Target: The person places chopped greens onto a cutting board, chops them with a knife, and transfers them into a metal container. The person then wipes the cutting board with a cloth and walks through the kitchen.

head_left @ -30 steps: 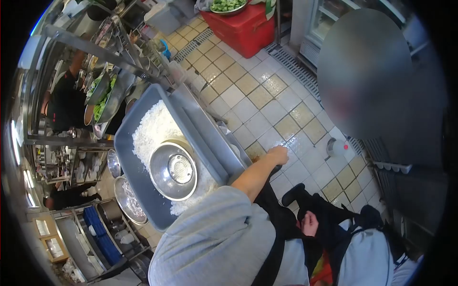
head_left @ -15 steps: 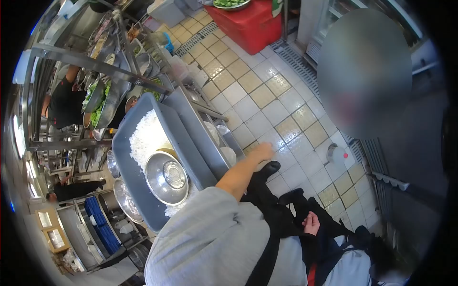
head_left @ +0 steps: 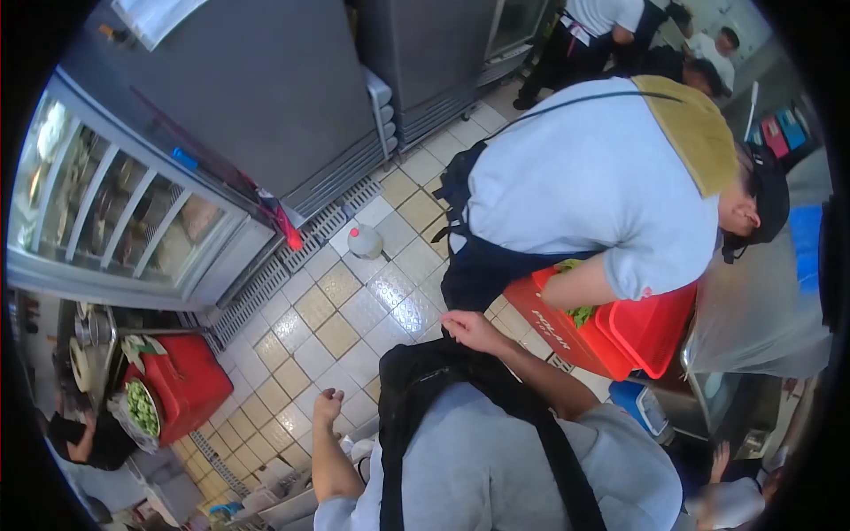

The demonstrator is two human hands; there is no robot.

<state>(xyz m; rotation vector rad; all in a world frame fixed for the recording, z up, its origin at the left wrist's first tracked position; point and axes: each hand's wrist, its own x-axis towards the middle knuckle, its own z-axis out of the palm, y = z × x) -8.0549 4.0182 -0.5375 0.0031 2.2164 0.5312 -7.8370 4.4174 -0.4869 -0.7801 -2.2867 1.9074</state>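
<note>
My left hand (head_left: 328, 407) hangs over the tiled floor with its fingers curled, and nothing shows in it. In front of my black apron (head_left: 429, 358) is my right hand (head_left: 472, 332), its fingers drawn together and no object visible in them. It is near the dark clothing of a co-worker (head_left: 575, 168) bending forward on the right. The co-worker's arm reaches down to leafy greens (head_left: 580, 314) at a red cooler box (head_left: 560, 338), beside a red tub (head_left: 655, 332).
A translucent jug with a red cap (head_left: 365, 242) stands on the tiled floor (head_left: 310, 310). A glass-fronted fridge (head_left: 190, 281) is on the left. Another red box (head_left: 184, 380) stands by a bowl of cut greens (head_left: 142, 409). Further people (head_left: 602, 26) are at the back.
My view has swung right, away from the grey tub of rice with a metal bowl. The fridge and jug have shifted left in view; the bending co-worker and cooler now show on the right.
</note>
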